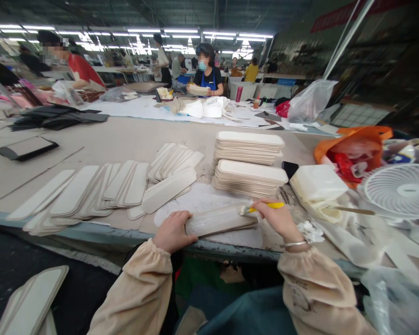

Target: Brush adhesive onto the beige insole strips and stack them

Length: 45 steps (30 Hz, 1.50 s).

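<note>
My left hand grips the left end of a long pale panel with rounded corners, lying near the table's front edge. A wet, shiny coat shows on the panel's top. In my right hand is a brush with a yellow handle; its whitish bristles touch the panel near the right end. Just behind stand two neat stacks of similar panels, the nearer stack and the farther stack. More panels lie fanned out in overlapping rows on the left.
At the right are a white block-shaped container, a stick, a white fan, an orange bag and a black phone. Dark sheets lie far left. A masked co-worker sits across the table.
</note>
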### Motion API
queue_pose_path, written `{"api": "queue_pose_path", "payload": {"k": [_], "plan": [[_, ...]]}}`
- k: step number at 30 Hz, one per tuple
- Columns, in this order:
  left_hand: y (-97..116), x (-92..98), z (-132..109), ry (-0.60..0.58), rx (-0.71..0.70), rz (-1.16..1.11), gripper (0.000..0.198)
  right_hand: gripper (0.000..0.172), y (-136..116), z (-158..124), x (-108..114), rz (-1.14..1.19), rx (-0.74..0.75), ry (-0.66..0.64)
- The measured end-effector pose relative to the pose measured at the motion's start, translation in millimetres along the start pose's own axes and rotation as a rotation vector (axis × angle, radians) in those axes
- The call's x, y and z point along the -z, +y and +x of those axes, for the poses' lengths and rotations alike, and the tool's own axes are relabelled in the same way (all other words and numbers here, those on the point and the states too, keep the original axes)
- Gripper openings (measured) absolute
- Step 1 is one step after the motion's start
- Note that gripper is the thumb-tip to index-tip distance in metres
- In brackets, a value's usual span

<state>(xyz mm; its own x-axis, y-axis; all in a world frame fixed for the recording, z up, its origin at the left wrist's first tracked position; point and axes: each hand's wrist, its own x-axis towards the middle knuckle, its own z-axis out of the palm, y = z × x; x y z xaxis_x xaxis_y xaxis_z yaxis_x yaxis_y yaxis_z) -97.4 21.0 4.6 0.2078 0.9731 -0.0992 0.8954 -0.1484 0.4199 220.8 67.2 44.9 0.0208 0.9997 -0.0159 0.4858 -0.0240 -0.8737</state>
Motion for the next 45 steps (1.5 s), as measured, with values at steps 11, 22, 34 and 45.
{"api": "queue_pose_path", "payload": {"k": [11,22,34,45], "plan": [[-21.1,18.0,11.3,0.262,0.138,-0.028,0.044,0.017,-5.7,-8.6,15.4,0.223,0.135,0.199],[-66.0,31.1,60.5,0.307,0.297,0.392,0.034,0.023,1.5,-6.0,26.5,0.313,0.173,0.315],[-88.2,29.9,56.2,0.390,0.235,0.288,0.028,0.020,5.4,-6.7,24.3,0.362,0.191,0.315],[-24.5,38.2,21.1,0.624,0.021,-0.071,0.035,0.028,-10.7,-19.6,7.1,0.366,0.403,0.444]]}}
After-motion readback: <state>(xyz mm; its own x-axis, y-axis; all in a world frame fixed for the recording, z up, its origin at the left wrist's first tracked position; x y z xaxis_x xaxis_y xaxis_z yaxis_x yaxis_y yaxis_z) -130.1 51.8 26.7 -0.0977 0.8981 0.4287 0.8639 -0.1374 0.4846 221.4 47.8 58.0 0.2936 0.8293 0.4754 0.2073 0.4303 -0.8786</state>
